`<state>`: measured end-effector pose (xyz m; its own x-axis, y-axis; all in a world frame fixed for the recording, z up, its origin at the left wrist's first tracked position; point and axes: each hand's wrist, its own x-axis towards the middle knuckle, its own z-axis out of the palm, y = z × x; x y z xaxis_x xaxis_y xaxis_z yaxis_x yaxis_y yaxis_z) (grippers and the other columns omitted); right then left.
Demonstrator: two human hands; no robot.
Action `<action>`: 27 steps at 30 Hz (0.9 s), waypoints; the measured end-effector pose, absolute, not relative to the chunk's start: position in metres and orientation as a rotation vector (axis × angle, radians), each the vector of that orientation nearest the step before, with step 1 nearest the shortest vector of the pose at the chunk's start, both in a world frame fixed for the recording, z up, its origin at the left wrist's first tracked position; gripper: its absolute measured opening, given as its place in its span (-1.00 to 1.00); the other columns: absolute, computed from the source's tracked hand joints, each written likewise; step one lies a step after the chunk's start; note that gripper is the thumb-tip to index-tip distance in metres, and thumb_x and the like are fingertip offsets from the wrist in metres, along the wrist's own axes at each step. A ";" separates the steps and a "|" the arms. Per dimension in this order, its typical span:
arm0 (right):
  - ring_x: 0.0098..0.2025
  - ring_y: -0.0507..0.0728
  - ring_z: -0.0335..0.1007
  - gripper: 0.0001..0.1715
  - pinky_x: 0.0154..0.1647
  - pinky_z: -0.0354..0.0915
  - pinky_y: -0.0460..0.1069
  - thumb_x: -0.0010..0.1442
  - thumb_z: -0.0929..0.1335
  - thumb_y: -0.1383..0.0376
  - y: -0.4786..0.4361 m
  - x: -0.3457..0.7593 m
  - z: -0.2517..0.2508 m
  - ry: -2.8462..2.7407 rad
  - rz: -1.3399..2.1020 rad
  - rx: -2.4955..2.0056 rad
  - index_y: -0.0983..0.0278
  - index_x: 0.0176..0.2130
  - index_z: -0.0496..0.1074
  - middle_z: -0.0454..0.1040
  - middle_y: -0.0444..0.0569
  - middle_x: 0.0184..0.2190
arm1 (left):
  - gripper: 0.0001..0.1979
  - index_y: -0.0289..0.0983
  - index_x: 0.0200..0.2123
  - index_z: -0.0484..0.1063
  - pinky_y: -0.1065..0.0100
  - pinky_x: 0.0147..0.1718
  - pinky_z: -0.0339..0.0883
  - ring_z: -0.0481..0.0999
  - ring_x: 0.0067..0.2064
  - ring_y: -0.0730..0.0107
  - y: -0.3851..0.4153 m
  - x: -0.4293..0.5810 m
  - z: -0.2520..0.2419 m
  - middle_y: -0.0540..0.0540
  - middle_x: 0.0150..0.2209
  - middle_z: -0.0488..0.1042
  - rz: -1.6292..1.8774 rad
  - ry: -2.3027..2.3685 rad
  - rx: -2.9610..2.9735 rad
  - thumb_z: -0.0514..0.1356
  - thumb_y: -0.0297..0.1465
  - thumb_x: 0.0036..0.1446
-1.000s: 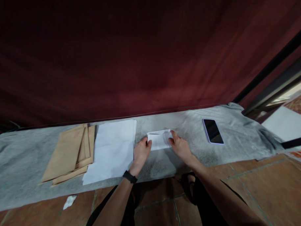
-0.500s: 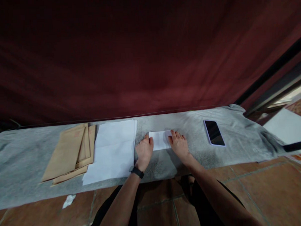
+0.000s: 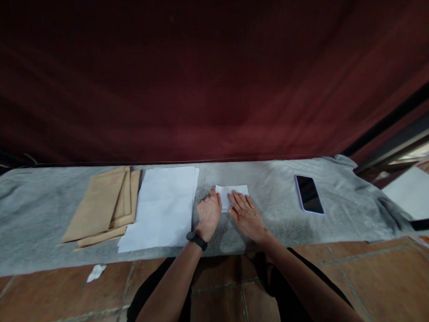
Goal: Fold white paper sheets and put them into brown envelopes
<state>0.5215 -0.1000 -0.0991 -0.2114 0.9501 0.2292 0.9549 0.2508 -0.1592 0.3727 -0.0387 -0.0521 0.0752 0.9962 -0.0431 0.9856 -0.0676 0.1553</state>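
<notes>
A small folded sheet of white paper (image 3: 224,191) lies on the grey cloth (image 3: 272,192) in front of me. At its left edge is my left hand (image 3: 208,210), with curled fingers and the thumb gripping that edge; a dark watch is on this wrist. My right hand (image 3: 247,217) lies flat across the right part of the folded paper, its fingers stretched out and slightly apart. Left of my left hand sits a stack of larger white sheets (image 3: 163,207).
Several brown paper envelopes (image 3: 96,202) overlap at the left. A phone (image 3: 309,194) with a pale purple edge lies to the right. Behind the cloth hangs a dark red fabric (image 3: 212,86). A crumpled white scrap (image 3: 96,273) is on the tiled floor (image 3: 390,272).
My right hand has moved from the paper's right edge onto its surface and flattened. The left hand stays at the left edge. The view has shifted slightly.
</notes>
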 end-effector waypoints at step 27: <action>0.45 0.24 0.02 -0.37 0.43 -0.02 0.22 0.49 0.09 0.21 -0.098 0.536 -0.107 -2.112 -0.110 -1.910 0.40 0.42 0.09 0.12 0.14 0.42 | -0.39 -0.42 0.43 0.01 0.07 0.43 -0.08 -0.06 0.49 0.16 -0.058 0.360 -0.096 -0.29 0.46 0.01 0.288 1.607 2.594 -0.17 -0.23 0.44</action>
<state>0.5365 -0.0985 -0.1068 -0.0781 0.9613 0.2640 0.9835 0.1176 -0.1372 0.3600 -0.0583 -0.0957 0.4333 0.8935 0.1183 0.8790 -0.4479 0.1634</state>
